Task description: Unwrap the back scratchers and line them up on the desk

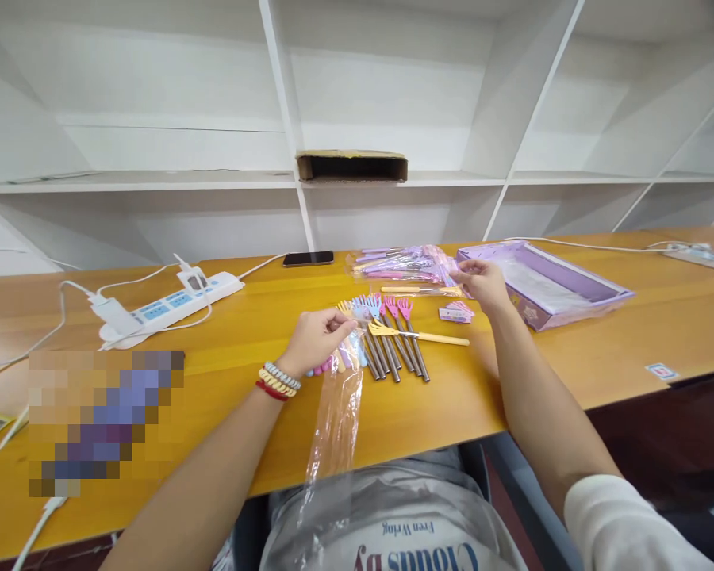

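As the person sits at a glossy yellow-brown wooden table [416,408], both forearms reach across its near edge; the left hand [316,339], with grey, cream and red bands at the wrist, has thumb and forefinger drawn narrowly together above a long strip of clear, shiny plastic film [339,408], which trails over the near edge towards the lap; whether the film is pinched there, I cannot tell. Just right of those fingertips, a pale yellow claw-headed stick with a metal shaft [420,335] lies across a cluster of blue, yellow and pink hand-shaped heads on grey metal rods [396,341], in the middle of the table; farther right, the right hand [481,285] has its fingers curled close at the right end of a heap of purple and pink sticks in clear wrapping [401,263]; whether it grips a packet, I cannot tell. Near that hand lies a small stack of pink and lilac printed cards [455,312]; to the right, a shallow purple box in clear plastic [595,277] stands open; a black phone [308,258] lies at the far side, left of the heap.
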### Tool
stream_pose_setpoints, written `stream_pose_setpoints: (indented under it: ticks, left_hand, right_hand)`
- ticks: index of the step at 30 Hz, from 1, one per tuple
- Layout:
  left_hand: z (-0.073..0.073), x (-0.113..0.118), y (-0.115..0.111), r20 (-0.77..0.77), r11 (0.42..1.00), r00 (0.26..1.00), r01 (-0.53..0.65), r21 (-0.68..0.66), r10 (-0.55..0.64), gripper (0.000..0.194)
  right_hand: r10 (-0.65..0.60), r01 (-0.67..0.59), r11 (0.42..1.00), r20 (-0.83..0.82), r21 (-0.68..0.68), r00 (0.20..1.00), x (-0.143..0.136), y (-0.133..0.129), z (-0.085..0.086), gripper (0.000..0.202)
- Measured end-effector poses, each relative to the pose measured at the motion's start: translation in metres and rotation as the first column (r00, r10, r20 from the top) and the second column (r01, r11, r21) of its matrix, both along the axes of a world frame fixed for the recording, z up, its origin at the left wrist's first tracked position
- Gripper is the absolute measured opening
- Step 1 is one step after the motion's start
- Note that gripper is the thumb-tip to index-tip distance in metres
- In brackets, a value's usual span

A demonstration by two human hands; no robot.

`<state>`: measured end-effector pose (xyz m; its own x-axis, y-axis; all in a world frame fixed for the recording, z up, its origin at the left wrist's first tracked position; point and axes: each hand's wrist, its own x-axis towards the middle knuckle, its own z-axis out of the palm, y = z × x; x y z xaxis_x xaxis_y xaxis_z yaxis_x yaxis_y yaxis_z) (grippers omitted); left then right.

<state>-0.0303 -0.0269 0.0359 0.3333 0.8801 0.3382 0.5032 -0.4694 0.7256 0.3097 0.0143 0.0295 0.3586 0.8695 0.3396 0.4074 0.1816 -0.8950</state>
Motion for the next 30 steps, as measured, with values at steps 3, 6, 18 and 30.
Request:
stream_pose_setpoints:
  ticks: [3, 6, 18, 30]
  left_hand:
    - [-0.001, 0.003, -0.003, 0.04, 0.998, 0.999, -0.001, -0.067, 0.004, 0.024]
    - [-0.001, 0.006, -0.005, 0.075, 0.997, 0.997, 0.01, -0.07, -0.004, 0.02]
    - [-0.005, 0.007, -0.002, 0.065, 0.996, 0.995, 0.08, -0.026, -0.078, 0.022]
    - [-0.009, 0.01, -0.007, -0.001, 0.975, 0.978, 0.208, -0.079, -0.208, 0.029]
  right_hand:
    - [0.019, -0.009, 0.986, 0.059, -0.166, 0.998, 0.025, 0.001, -0.007, 0.037]
    - [0.117, -0.043, 0.942, 0.204, -0.334, 0.972, 0.03, 0.0, -0.011, 0.027]
    - [-0.164, 0.241, 0.967, 0.529, -0.078, 0.832, -0.011, -0.001, -0.002, 0.022]
    - [0.756, -0.761, 0.646, 0.192, -0.06, 0.626, -0.129, -0.05, -0.004, 0.045]
